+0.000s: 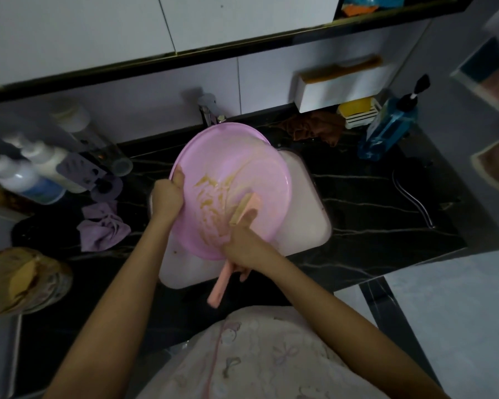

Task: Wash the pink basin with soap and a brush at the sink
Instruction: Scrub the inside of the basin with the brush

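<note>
Over the white sink (306,226) your left hand (167,197) grips the rim of the tilted pink basin (242,165), thumb inside, while your right hand (247,247) clasps the pink brush (244,208), bristles against the yellowish soap smears (211,203)

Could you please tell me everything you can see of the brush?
The brush is pink, apparently plastic, with a long handle and pale tan bristles on a block-shaped head. The right hand grips the handle's middle, and its free end sticks out toward the person. The head lies inside the tilted pink basin, bristles against its smeared inner surface, over the sink.
</note>
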A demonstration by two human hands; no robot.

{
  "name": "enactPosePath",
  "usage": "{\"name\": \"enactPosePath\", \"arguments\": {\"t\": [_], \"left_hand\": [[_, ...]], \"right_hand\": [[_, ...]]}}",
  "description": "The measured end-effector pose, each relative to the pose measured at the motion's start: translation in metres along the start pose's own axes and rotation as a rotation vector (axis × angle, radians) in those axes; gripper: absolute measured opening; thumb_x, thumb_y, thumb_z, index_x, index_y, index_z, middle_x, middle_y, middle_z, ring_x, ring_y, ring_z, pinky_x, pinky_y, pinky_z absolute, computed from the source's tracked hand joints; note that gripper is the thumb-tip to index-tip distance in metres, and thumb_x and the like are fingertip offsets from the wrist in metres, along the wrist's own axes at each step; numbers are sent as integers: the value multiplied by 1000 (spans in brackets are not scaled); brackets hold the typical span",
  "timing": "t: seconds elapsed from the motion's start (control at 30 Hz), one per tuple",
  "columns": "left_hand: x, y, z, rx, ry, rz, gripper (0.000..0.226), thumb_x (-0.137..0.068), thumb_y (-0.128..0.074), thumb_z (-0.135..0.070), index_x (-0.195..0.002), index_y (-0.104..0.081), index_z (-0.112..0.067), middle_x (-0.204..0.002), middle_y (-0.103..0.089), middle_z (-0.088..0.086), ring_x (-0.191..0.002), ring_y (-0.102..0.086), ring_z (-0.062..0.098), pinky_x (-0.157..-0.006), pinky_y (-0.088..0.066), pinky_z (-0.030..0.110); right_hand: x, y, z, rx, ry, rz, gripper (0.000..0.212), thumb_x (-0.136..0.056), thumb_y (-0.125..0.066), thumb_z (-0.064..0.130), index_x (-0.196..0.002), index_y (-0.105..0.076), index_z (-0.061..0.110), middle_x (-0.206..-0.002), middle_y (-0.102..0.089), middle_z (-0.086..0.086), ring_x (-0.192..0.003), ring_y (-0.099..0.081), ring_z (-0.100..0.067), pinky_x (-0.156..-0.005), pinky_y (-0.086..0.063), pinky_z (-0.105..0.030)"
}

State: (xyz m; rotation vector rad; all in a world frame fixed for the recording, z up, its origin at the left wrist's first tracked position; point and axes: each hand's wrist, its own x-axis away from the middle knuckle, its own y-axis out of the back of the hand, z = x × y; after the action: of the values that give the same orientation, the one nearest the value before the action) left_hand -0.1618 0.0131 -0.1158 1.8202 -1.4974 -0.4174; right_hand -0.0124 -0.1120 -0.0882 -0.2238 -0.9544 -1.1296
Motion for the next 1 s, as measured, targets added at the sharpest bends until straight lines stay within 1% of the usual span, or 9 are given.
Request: {"name": "enactPosePath", "arguments": {"t": [0.1, 0.2, 0.3, 0.4, 0.47, 0.53, 0.63, 0.83, 1.0], "left_hand": [[2, -3, 1, 6, -24, -13, 56, -98, -37, -42, -79, -56, 7, -90, -60, 32, -88, -60, 38, -73, -43, 37], [3, -5, -3, 13, -41, -6, 54, -99, -37, -41, -77, -54, 6, -83, -57, 26, -84, -58, 34, -68, -36, 32], [-4, -4, -1, 1, -35, -3, 58, -98, -38, -43, -74, -54, 8, -78, -55, 25, -85, -60, 37, -67, -35, 32], [-3, -4, 0, 3, -28, -3, 56, -98, -38, -43, -71, -49, 5, -76, -54, 22, -84, -60, 37, -66, -35, 31], [0, -7, -2, 7, -41, -6, 55, -98, -38, -42, -72, -50, 4, -80, -57, 25, -85, -60, 36, -66, -35, 32], [-1, -8, -3, 7, -43, -10, 56, -98, -38, -43, -75, -52, 6, -86, -60, 28, -88, -60, 38, -68, -35, 32], [-2, -7, -2, -7, -21, -23, 61, -97, -38, -45, -85, -57, 12, -92, -60, 31, -92, -59, 40, -69, -36, 33], [2, -8, -3, -16, -45, -35, 54, -97, -38, -46, -75, -51, 2, -90, -62, 30, -87, -60, 39, -69, -39, 35], [1, -5, -1, -21, -63, -43, 56, -98, -38, -44, -68, -48, 3, -78, -58, 29, -82, -60, 40, -66, -38, 35]], "right_hand": [[-28, 32, -17, 105, -58, -143, 33, -94, -42, 10, -121, -50, -7, -81, -62, -17, -57, -60, -27, -47, -51, -33], [-19, 18, -20, 4, -193, 16, 22, -96, -36, 4, -83, -46, -10, -59, -54, -16, -34, -55, -18, -42, -53, -33], [3, -16, -1, -87, -96, 106, 37, -94, -40, 8, -125, -32, -10, -49, -55, -14, -29, -50, -16, -29, -45, -30], [-14, 1, -5, -142, -23, -92, 50, -95, -44, 15, -137, -29, -9, -96, -62, -24, -74, -61, -28, -64, -56, -38], [-24, 17, -12, -105, -157, -85, 23, -97, -42, 10, -111, -53, -4, -82, -56, -15, -65, -50, -24, -84, -53, -40], [-6, 4, -3, -206, -254, -1, 16, -99, -40, 10, -113, -45, 4, -66, -46, -10, -52, -44, -21, -76, -57, -41], [19, -18, 22, -331, -12, -2, 62, -97, -42, 19, -146, -6, 13, -69, -54, -9, -47, -53, -19, -36, -47, -27], [-3, 19, 26, -161, -66, -183, 67, -92, -46, 11, -147, -12, -5, -91, -63, -18, -81, -65, -35, -74, -57, -49], [18, -9, 37, -277, 94, -93, 94, -96, -44, 18, -135, 41, 9, -82, -56, -1, -56, -57, -15, -42, -44, -20]]}}
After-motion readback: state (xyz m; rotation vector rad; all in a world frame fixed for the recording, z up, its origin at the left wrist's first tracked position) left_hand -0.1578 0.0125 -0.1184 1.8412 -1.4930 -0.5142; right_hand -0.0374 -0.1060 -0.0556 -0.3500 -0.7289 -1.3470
